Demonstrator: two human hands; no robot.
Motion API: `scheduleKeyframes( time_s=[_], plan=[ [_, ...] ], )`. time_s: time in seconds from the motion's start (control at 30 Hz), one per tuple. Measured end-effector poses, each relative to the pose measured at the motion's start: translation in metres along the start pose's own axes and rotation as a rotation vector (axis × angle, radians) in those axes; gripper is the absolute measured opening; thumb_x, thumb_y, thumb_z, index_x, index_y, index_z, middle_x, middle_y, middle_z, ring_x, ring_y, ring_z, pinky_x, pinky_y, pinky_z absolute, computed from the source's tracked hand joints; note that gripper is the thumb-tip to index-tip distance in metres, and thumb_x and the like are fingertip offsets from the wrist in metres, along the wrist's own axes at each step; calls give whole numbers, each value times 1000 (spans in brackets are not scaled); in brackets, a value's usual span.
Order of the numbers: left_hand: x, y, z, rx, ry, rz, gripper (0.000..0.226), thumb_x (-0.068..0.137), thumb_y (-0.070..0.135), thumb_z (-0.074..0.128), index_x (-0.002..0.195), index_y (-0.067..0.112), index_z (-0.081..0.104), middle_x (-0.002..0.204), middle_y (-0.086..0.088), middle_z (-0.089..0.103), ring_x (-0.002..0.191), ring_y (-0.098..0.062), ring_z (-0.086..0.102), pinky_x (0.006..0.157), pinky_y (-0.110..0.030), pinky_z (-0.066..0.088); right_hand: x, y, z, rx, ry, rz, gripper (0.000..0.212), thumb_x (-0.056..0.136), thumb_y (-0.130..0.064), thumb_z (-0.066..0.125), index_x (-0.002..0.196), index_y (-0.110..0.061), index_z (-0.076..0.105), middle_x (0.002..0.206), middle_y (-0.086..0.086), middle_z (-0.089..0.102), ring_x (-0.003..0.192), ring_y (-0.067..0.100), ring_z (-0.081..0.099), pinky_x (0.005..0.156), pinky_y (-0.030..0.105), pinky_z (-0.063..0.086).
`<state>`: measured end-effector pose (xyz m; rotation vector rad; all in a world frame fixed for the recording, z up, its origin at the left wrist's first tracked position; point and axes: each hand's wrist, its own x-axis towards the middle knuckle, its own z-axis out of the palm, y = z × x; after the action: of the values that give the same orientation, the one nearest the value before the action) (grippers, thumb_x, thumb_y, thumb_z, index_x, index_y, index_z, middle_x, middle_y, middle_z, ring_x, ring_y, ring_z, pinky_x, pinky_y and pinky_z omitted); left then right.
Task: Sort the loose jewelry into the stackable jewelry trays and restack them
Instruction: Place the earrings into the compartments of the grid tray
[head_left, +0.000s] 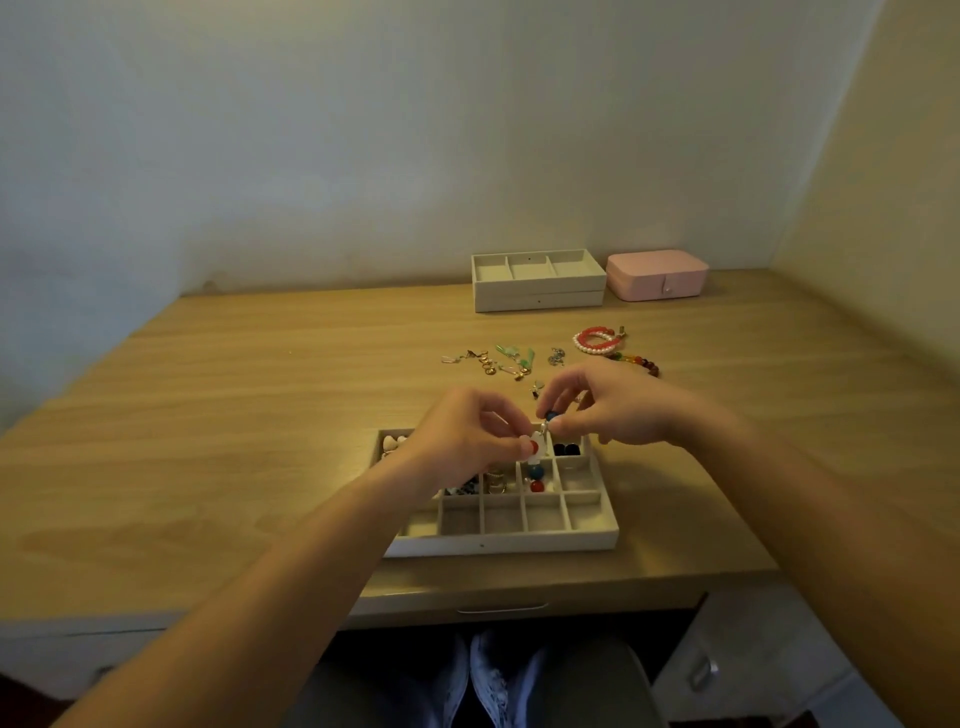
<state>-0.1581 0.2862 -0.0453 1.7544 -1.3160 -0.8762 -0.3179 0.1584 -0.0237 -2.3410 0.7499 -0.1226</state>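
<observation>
Both hands work above the grid tray (597, 538), far half. L hand (457, 441): fingers pinched shut on a small white card (536, 451) w/ a red bead on it. R hand (618, 410): thumb + index pinched on a blue bead (550, 415) at the card's top edge; other fingers curled loosely. Hands nearly touch at the card.

Grid tray sits near the desk (208, 415) front edge, approx. centre. Compartments partly hidden by my L forearm, so total count n/a. Visible contents: shells far-left cell, dark beads far-right cell, gold rings mid row, 1 blue + 1 red bead in the cell right of the rings. Near row: 4 cells in view, nothing in them.

Stack (537, 299) of 2 trays at desk rear; top tray has 3 compartments. Pink box (657, 280) x1, lid down, just beside the stack on its right.

Loose items between stack and grid tray: earrings cluster (498, 361) (gold, green; exact qty unclear), 1 silver piece (556, 357), 3 bracelets (605, 344): red, pearl, multicolour.
</observation>
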Motion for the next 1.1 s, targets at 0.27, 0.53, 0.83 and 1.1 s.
scheduleKeyframes(
  time_s=[0.27,0.53,0.83,1.1],
  plan=[
    [-3,1,-2,-47,7,-29,8,84,21,79,93,20,78,85,5,78,76,-4,68,61,-16,47,-6,0,8,227,-37,75,11,96,-10,63,105,-16,61,96,6,72,77,13,71,68,29,60],
    [-5,3,-2,-82,-1,-60,14,80,18,83,92,12,78,84,-1,78,73,-7,69,51,-11,45,-8,4,10,413,-19,34,16,90,-6,73,106,-7,69,92,12,76,81,21,76,67,29,62],
    [-4,6,2,-58,-10,-55,7,83,17,81,88,15,78,79,1,77,65,-2,67,56,-14,49,-7,8,10,348,-11,30,22,81,-10,83,100,-11,72,86,6,77,80,20,75,67,28,61],
    [4,0,12,612,55,109,4,86,32,74,89,33,77,84,15,70,80,-6,64,76,-37,59,-8,11,3,299,53,73,19,81,-8,83,97,-12,73,88,8,76,82,22,75,68,30,63]
  ],
)
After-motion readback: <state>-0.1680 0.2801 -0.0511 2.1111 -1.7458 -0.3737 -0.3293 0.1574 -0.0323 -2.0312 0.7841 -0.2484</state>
